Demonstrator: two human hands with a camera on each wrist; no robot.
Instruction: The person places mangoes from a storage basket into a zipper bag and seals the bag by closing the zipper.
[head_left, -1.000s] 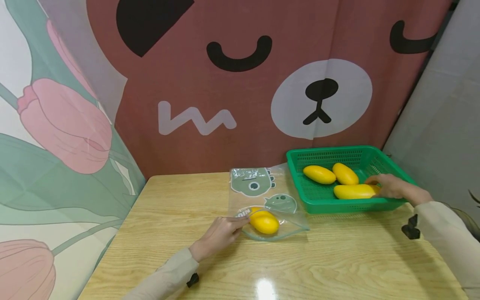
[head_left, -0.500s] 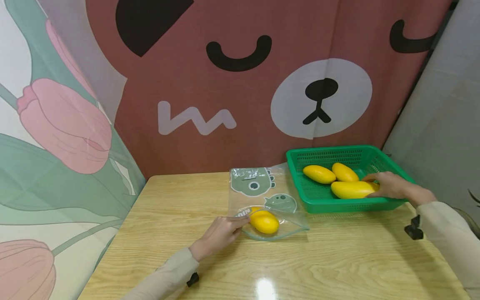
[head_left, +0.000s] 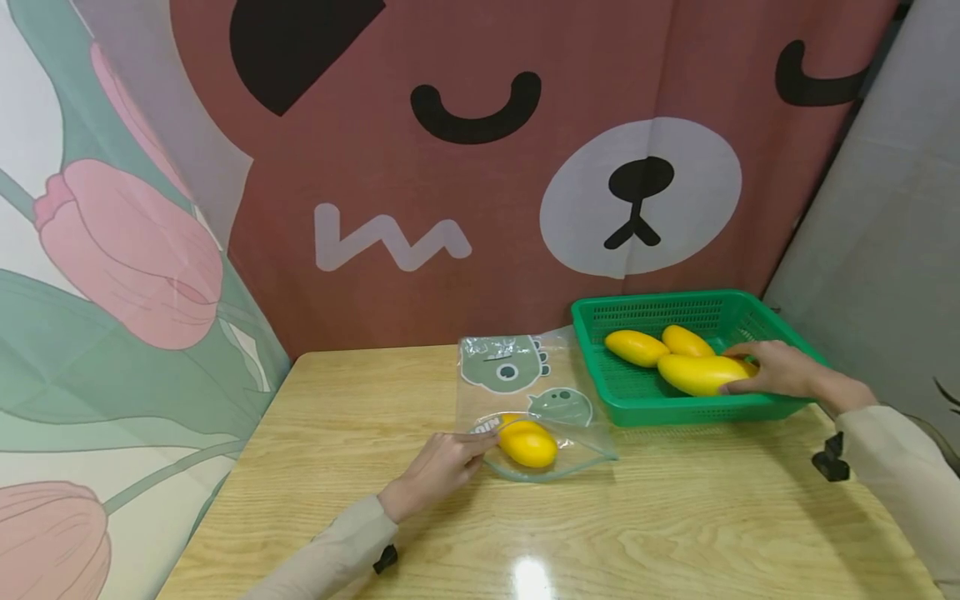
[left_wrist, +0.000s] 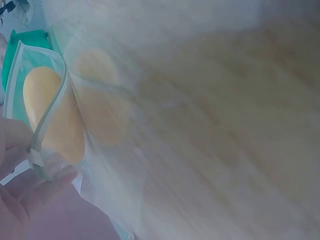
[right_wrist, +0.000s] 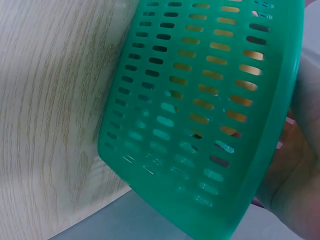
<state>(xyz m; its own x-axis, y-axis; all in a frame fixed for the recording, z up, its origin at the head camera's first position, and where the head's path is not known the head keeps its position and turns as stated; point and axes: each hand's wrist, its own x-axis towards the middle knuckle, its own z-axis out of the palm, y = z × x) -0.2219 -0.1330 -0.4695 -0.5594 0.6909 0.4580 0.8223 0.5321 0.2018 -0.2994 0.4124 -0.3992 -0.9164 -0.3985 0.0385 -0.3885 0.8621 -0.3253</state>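
Note:
My left hand [head_left: 437,468] pinches the mouth edge of a clear zip bag [head_left: 504,367] printed with green dinosaurs, lying on the table. Inside the bag, near its mouth, is a yellow mango [head_left: 528,444]; the left wrist view shows a second yellow shape [left_wrist: 102,100] through the plastic. My right hand [head_left: 783,372] grips another mango [head_left: 697,374] over the green basket [head_left: 675,414], thumb in front and fingers behind. Two more mangoes lie in the basket, one at the left [head_left: 636,347] and one behind [head_left: 685,341]. In the right wrist view the basket wall mostly hides the mangoes.
The basket stands at the back right of the wooden table [head_left: 375,392], beside the bag. A brown curtain [head_left: 480,275] with a bear print hangs behind the table's back edge. A grey curtain [head_left: 885,250] is at the right.
My right hand has closed around the front mango and lifted it slightly, tilting and shifting it left. The left hand and the bag have stayed in place.

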